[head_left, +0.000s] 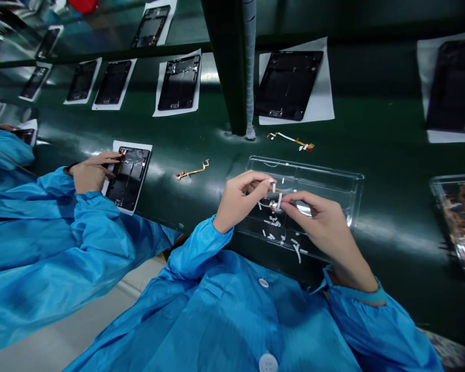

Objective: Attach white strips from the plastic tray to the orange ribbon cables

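The thumb and forefinger of the left hand (244, 199) are pinched together on one end of a flex cable (279, 191), right of centre in the frame. The right hand (321, 217) has its thumb and forefinger closed at a small white strip (279, 200), just right of and below the left fingertips. The cable lies between the two sets of fingers, about equally near both; they hide much of it, so its long axis cannot be told for certain. Below the hands is a clear tray (356, 187), long side running left to right, with white scraps (271, 222) inside its near edge. Worktop (395, 206) stretches from the tray's right end to a bin (445, 178) at the right edge. One loose cable (294, 139) lies beyond the tray's far rim; another (194, 171) lies left, between the left hand and a co-worker's hand (91, 173).
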A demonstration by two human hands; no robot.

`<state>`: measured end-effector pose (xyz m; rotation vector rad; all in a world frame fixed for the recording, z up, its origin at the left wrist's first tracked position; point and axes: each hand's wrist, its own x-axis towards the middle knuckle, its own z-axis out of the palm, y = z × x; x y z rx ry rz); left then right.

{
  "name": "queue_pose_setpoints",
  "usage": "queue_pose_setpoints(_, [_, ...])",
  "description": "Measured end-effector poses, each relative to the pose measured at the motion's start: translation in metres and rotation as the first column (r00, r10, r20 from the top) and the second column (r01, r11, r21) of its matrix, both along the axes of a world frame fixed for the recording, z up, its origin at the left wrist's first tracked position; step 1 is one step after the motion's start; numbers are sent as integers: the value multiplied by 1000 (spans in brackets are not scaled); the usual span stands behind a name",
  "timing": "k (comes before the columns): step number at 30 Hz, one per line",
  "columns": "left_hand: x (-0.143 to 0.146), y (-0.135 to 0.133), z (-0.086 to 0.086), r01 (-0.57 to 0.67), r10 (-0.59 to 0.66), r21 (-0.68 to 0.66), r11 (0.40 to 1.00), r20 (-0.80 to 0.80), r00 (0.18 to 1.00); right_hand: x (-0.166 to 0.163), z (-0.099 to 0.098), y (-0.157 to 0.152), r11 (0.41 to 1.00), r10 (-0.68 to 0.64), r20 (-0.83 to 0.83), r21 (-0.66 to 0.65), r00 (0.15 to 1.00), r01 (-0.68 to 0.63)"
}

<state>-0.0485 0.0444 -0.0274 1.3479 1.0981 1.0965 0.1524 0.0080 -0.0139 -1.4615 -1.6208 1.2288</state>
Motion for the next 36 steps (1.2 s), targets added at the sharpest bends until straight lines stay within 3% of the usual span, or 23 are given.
queue_pose_setpoints(2, [-2, 2, 3, -36, 36, 3, 999, 2, 999, 3, -3, -1, 1000, -15, -49, -15, 999, 14])
queue_pose_setpoints(6, [1, 1, 8, 13, -13, -15, 1000, 8, 1000, 0, -5, 5, 990, -74, -130, 108, 989, 88])
queue_pose_setpoints(10, [4, 0, 7, 28, -28, 1, 1000, -8, 1000, -7, -4, 12, 999, -18, -226, 26, 974, 25])
queue_pose_setpoints(15, [0, 5, 6, -49, 50, -20, 999, 27, 998, 0, -7, 7, 994, -42, -154, -110, 987, 26])
queue_pose_setpoints(28, [2, 7, -11, -202, 211, -85, 976, 106, 972, 12, -16, -1, 981, -92, -92, -179, 991, 74])
queue_pose_setpoints(32, [4, 0, -9, -138, 150, -117, 984, 100, 984, 16, -14, -1, 993, -53, -18, -109, 998, 51])
queue_pose_setpoints(36, [8, -5, -5, -59, 80, -166, 984, 119, 990, 15, -10, 0, 993, 9, -16, -119, 1000, -11])
